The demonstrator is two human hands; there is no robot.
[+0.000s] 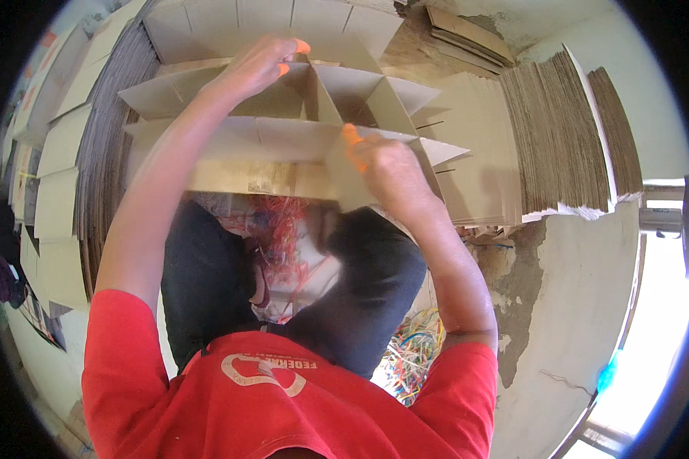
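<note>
The left hand (262,65) curls its orange-covered fingers at the middle of the tan slotted-cardboard grid (283,139), the right hand (392,170) likewise at its near edge; any pinch cannot be told.

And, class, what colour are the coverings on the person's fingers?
The coverings are bright orange, best seen in the head view.

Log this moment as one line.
Left hand: at a farther crossing of cardboard divider grid | Right hand: at a nearer crossing | Things: grid slotted crosswise | Rest: left cardboard stack, right cardboard stack
</note>
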